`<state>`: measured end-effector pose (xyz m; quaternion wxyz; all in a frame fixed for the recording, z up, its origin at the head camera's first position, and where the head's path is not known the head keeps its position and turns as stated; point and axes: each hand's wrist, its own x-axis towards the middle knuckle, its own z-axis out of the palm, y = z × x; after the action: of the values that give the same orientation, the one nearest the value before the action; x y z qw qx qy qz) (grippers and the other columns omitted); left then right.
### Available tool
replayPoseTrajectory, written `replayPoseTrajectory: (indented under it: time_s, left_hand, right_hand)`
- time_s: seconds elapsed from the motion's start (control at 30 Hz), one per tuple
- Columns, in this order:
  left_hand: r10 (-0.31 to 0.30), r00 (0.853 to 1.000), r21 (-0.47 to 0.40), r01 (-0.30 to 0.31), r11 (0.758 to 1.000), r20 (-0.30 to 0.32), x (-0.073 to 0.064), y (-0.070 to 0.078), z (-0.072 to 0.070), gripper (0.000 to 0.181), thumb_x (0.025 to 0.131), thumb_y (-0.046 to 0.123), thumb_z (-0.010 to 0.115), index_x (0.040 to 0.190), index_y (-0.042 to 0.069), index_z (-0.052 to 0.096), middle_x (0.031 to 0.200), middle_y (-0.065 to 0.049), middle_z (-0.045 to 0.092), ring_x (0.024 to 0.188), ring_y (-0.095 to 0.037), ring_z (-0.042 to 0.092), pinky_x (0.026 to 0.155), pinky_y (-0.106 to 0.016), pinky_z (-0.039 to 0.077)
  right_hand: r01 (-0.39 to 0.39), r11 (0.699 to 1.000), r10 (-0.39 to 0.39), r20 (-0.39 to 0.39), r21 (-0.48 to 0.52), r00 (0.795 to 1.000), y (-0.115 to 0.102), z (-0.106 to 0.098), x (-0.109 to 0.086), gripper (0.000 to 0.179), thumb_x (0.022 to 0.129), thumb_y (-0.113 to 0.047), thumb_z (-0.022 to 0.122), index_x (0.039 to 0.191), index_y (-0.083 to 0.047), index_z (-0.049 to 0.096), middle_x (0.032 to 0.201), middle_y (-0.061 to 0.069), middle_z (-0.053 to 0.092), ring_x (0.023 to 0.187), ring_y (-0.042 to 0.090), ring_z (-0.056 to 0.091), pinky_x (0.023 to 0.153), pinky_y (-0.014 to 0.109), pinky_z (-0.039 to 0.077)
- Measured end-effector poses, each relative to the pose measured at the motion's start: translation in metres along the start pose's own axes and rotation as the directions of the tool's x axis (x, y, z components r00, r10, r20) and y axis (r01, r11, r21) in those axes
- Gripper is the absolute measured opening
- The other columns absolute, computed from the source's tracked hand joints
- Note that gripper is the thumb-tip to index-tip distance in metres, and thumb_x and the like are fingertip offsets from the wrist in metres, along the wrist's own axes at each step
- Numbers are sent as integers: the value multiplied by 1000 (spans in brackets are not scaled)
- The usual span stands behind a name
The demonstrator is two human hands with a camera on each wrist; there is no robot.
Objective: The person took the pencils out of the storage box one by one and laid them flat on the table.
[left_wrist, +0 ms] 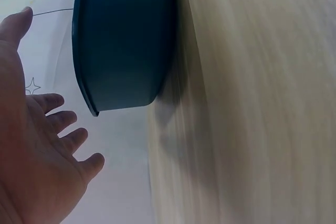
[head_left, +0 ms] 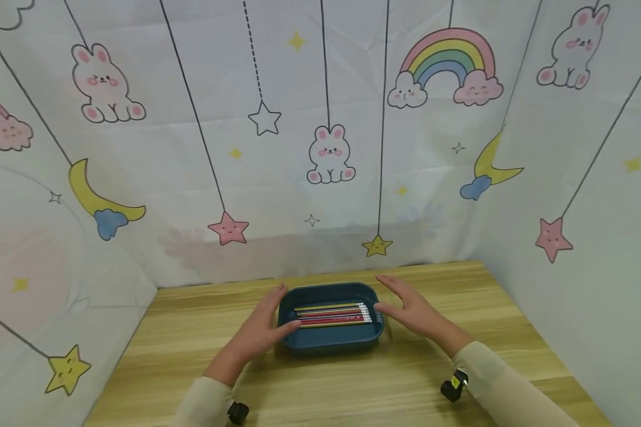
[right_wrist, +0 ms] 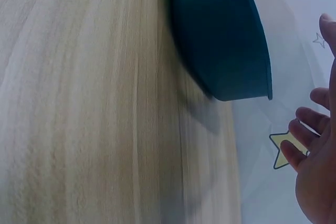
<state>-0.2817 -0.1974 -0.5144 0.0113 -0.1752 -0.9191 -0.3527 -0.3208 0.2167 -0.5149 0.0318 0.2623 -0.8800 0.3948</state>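
Note:
A dark blue-green plastic tray (head_left: pixel 331 339) with rounded corners sits on the wooden table. Inside it several pencils (head_left: pixel 331 315) lie side by side in a row, yellow, red and dark, their metal ends to the right. My left hand (head_left: pixel 256 332) is spread at the tray's left side, its thumb overlapping the rim in the head view. At the right side my right hand (head_left: pixel 419 314) is held out, thumb and fingers apart. Both wrist views show a gap between the palm and the tray wall (left_wrist: pixel 126 40), with the fingers loosely extended and holding nothing.
Wood-grain table (head_left: pixel 203 320) surface surrounds the tray. White cloth (head_left: pixel 278 178) printed with bunnies, stars, moons and rainbows hangs behind the table and along both sides. A small black device (head_left: pixel 453 386) is strapped at the right wrist, another (head_left: pixel 238 412) at the left.

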Motion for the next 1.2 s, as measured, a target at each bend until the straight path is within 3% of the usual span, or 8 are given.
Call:
replayPoseTrajectory:
  time_s: [0.3,0.63,1.2]
  left_hand:
    - [-13,1000,22,12,1000,3,6,3,13,108,96,60,81,177,11,28,183,-13,23,168,-42,19,129,-69,25]
    - [-19,1000,67,19,998,5,11,0,26,123,90,64,86,177,7,22,183,-16,22,168,-42,20,130,-67,24]
    - [-11,1000,148,7,989,21,9,-1,32,136,84,76,85,176,-1,19,183,-21,18,168,-44,20,130,-68,24]
  right_hand:
    - [22,999,-22,-5,-27,1000,-1,-1,1,76,108,-42,73,171,-11,43,174,23,40,160,52,33,122,79,29]
    - [-9,1000,9,4,-20,1000,-5,-1,2,78,107,-44,75,172,-13,43,175,20,40,161,49,33,122,78,30]
    - [-2,1000,2,23,-1,1000,-8,2,3,77,108,-43,73,171,-12,44,175,19,38,161,48,33,123,76,31]
